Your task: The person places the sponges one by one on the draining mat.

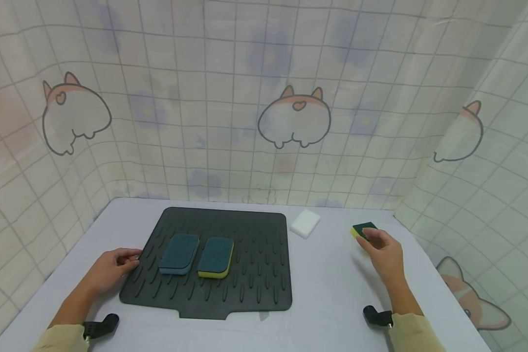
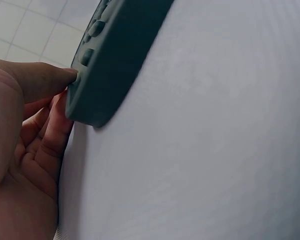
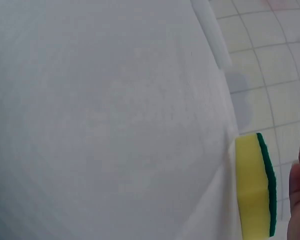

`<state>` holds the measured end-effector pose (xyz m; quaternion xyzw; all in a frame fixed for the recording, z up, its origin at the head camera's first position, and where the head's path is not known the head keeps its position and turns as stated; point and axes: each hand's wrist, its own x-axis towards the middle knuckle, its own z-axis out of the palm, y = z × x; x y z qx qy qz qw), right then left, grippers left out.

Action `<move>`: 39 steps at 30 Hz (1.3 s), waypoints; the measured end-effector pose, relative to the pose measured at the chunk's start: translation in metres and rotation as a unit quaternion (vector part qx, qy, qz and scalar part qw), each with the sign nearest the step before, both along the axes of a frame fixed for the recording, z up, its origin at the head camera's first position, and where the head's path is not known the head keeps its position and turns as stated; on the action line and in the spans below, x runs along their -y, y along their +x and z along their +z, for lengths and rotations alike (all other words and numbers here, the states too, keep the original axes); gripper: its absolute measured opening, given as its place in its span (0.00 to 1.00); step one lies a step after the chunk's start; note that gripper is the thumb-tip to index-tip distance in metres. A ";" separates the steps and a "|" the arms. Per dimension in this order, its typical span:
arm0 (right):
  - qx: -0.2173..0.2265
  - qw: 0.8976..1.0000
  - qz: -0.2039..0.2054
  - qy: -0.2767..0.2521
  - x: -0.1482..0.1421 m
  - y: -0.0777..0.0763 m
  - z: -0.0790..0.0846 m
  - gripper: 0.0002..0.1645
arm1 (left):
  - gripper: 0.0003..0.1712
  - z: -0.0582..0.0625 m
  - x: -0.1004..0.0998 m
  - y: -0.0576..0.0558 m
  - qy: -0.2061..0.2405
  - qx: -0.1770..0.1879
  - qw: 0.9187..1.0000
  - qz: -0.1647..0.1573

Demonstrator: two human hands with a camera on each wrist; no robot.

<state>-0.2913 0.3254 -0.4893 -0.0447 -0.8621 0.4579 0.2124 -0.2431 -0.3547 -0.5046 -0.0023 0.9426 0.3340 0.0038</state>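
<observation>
A dark grey-green ridged drying mat (image 1: pixel 264 264) lies at the left of the table. My left hand (image 1: pixel 110 269) pinches its left edge, thumb (image 2: pixel 50 80) on the top face and fingers against the side. Two sponges with dark scouring tops lie on the mat: a blue one (image 1: pixel 179 254) and a yellow one (image 1: pixel 216 256). At the right, my right hand (image 1: pixel 383 252) hovers over a yellow sponge (image 3: pixel 252 190) with a green scouring top. Its fingers (image 3: pixel 297 187) are loosely bent, and a gap shows between them and the sponge in the right wrist view.
A white sponge block (image 1: pixel 305 223) lies just off the mat's back right corner. White cloth covers the table (image 1: pixel 325 303). A checked curtain with cartoon prints (image 1: pixel 237 98) stands behind the table and along both sides.
</observation>
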 end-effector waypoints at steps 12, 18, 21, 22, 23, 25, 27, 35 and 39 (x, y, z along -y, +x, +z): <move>0.035 0.998 -0.048 0.026 -0.024 -0.008 0.004 0.31 | 0.24 -0.001 0.001 0.000 -0.001 0.002 1.000 0.001; 0.066 0.996 -0.056 0.016 -0.038 -0.015 0.001 0.36 | 0.24 -0.002 0.002 -0.001 -0.002 0.007 1.000 0.003; 0.097 0.994 -0.054 -0.001 -0.044 -0.016 -0.001 0.41 | 0.24 -0.002 0.002 -0.001 -0.002 0.008 1.000 0.004; 0.106 0.993 -0.050 -0.005 -0.046 -0.016 -0.001 0.43 | 0.24 -0.002 0.002 -0.001 -0.001 0.008 1.000 0.004; 0.116 0.992 -0.046 -0.008 -0.048 -0.017 -0.002 0.45 | 0.24 -0.001 0.002 -0.002 -0.001 0.008 1.000 0.004; 0.137 0.990 -0.036 -0.005 -0.051 -0.017 -0.003 0.49 | 0.24 -0.002 0.002 -0.002 -0.002 0.007 1.000 0.005; 0.157 0.987 -0.021 0.003 -0.055 -0.018 -0.003 0.53 | 0.24 -0.002 0.002 -0.002 -0.003 0.006 1.000 0.006; 0.223 0.974 0.036 0.035 -0.066 -0.021 -0.005 0.65 | 0.24 -0.001 0.001 -0.001 -0.001 0.011 1.000 0.010; 0.231 0.971 0.050 0.039 -0.070 -0.021 -0.007 0.67 | 0.24 0.000 0.002 -0.001 0.001 0.013 1.000 0.011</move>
